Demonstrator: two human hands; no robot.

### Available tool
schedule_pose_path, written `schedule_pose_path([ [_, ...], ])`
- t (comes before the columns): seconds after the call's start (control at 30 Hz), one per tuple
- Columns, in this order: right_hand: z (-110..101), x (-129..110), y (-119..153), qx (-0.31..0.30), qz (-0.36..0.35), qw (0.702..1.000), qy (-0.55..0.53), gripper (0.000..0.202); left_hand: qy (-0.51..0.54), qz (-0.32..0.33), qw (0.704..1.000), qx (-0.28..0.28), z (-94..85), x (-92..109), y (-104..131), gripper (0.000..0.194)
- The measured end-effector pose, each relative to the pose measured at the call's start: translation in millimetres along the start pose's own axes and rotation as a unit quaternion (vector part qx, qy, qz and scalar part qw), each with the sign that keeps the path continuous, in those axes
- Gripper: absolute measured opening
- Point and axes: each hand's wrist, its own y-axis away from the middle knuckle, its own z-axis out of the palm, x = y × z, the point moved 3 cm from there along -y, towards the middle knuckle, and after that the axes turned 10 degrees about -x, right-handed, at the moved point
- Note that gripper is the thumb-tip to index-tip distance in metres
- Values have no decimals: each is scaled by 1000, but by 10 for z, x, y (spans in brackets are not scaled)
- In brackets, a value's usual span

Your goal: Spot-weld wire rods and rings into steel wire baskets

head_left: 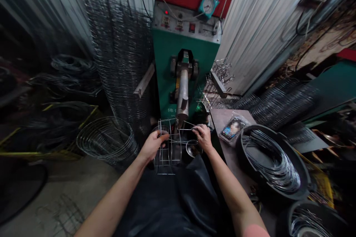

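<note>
In front of me, my left hand [155,143] grips the left side of a wire rack [170,161], its thumb and fingers closed round the wires. The rack's upper edge sits just below the electrode arm of a green spot welder [164,55]. My right hand [203,136] pinches the end of a thin metal wire [187,129] that runs left to the electrode tip [181,120]. Whether the wire touches the rack there I cannot tell. Below my right hand is a small round metal bowl [194,149].
On the right, a side table [219,116] bears a phone [232,129] and a black tub [304,170] of wire rings [289,177]. Stacked wire baskets [119,52] stand behind on the left. Nearer are round wire hoops [105,139]. Metal brackets [144,79] jut from the machine's sides.
</note>
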Motion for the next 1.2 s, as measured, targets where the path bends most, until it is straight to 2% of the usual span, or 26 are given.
schedule_pose_path([
  [0.23, -11, -12, -35, 2, -16, 1000, 4, 17, -3, 2, 1000, -20, -8, 20, -45, 28],
  [0.4, -186, 220, 101, -30, -88, 995, -42, 24, -43, 0, 999, -20, -21, 14, -28, 26],
  [0.5, -390, 482, 336, 20, -77, 997, -18, 31, -67, -20, 998, 1, -28, 0, -6, 30],
  [0.63, -519, 650, 729, 108, 25, 994, 15, 30, -89, -21, 996, 11, -17, -36, 18, 34],
  [0.73, -429, 503, 917, 79, 53, 995, 25, 30, -91, -8, 995, 33, -14, -88, 12, 38],
  [0.83, -319, 277, 906, 31, 42, 998, 39, 21, -93, 5, 994, 64, -7, -128, -8, 39],
  [0.93, -311, 121, 737, 40, 45, 998, 33, 16, -94, 11, 992, 79, 29, -126, 2, 37],
  [1.03, -318, -10, 483, 46, 8, 999, 8, 14, -97, 4, 992, 85, 78, -91, 42, 34],
  [1.2, -189, -185, 144, 7, -61, 998, -4, 10, -87, 3, 993, 84, 117, -9, 73, 33],
])
